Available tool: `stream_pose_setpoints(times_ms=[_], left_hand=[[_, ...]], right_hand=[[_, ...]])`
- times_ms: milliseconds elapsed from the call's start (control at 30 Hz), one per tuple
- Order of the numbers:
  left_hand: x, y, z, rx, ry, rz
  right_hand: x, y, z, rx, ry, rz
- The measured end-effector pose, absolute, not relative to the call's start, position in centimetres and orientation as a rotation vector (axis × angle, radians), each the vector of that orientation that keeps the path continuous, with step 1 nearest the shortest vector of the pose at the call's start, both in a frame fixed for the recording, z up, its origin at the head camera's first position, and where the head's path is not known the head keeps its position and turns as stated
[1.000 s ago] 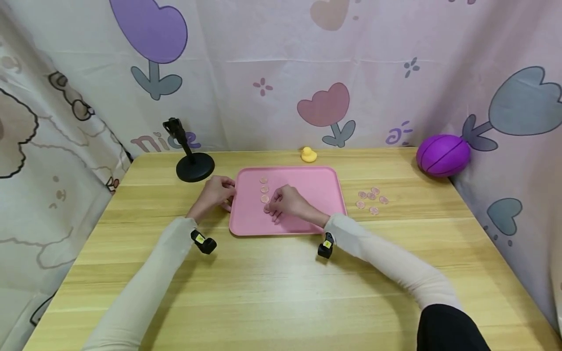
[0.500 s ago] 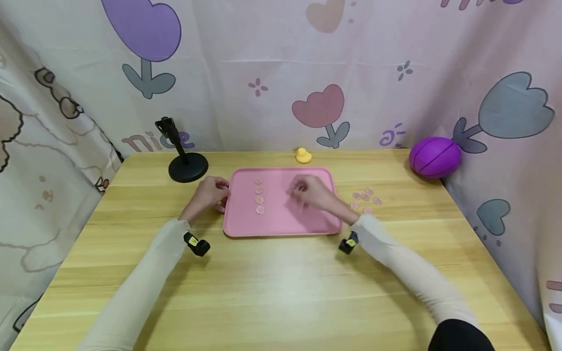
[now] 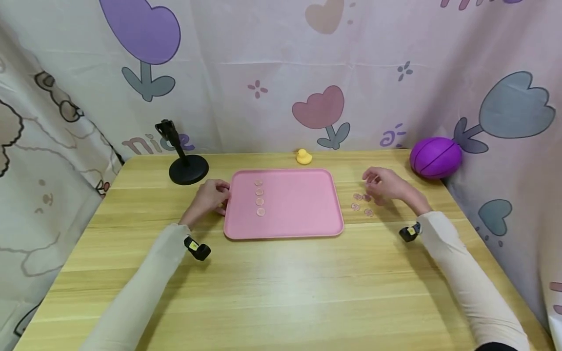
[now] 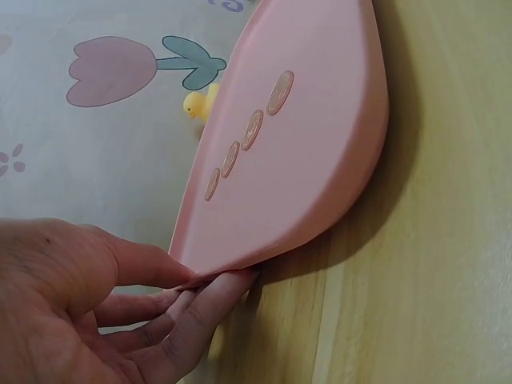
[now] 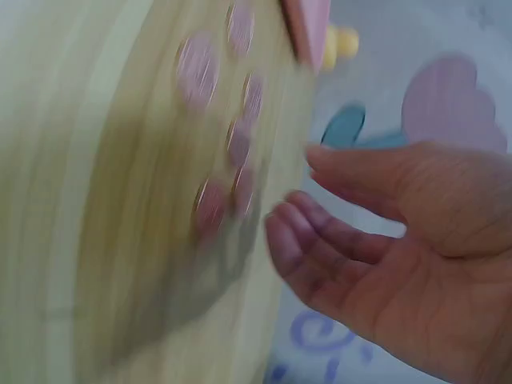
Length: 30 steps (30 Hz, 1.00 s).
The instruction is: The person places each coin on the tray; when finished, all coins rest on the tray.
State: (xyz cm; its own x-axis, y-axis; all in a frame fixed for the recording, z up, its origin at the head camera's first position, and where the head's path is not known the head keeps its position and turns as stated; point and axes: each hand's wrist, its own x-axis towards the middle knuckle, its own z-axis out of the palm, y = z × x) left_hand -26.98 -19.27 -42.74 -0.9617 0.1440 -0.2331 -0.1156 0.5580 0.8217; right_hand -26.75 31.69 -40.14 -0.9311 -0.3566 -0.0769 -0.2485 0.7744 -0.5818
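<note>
A pink tray (image 3: 303, 204) lies on the table, bearing a column of several copper-coloured coins (image 3: 260, 201) near its left side. At its left edge my left hand (image 3: 210, 197) pinches the rim; in the left wrist view the thumb (image 4: 152, 266) lies on the upper side and the fingers (image 4: 210, 308) are underneath. My right hand (image 3: 386, 184) hovers over a loose group of coins (image 3: 355, 207) to the right of the tray. In the right wrist view the thumb and bent fingers (image 5: 292, 240) stand apart with nothing between them. That view is blurred.
A yellow toy duck (image 3: 304, 156) sits behind the tray. At the back left is a black stand (image 3: 189, 169), and a purple ball (image 3: 436, 157) rests at the back right. A patterned curtain (image 3: 246, 117) hangs behind the wooden table (image 3: 272, 292).
My right hand has left the tray, where a fourth coin now lies in the column, and moved right to above the loose coins. The left hand has stayed on the tray's edge.
</note>
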Motion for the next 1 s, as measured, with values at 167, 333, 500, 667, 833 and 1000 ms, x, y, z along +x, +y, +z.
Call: stream_pose_setpoints(times_ms=[167, 333, 500, 667, 833, 1000], left_hand=[[-27.0, -19.3, -42.6, 0.014, 2.535, 1.338], [-27.0, -19.2, -42.6, 0.011, 2.518, 1.349], [-27.0, -19.0, -42.6, 0.014, 2.523, 1.347], [-27.0, -18.9, -42.8, 0.028, 2.534, 1.348], [-26.9, -19.0, -42.9, 0.029, 2.545, 1.331], [-26.8, -19.2, -42.8, 0.034, 2.527, 1.342]], right_hand=[[-26.8, 34.3, -41.2, -0.558, 2.59, -1.007], [-26.9, 35.2, -42.5, -0.547, 2.587, -1.1], [-27.0, 35.5, -43.1, -0.442, 2.743, -1.043], [-27.2, 35.8, -43.6, -0.374, 2.827, -0.973], [-27.4, 34.7, -42.8, -0.311, 2.842, -0.924], [-27.2, 30.4, -40.8, -0.193, 2.772, -1.112]])
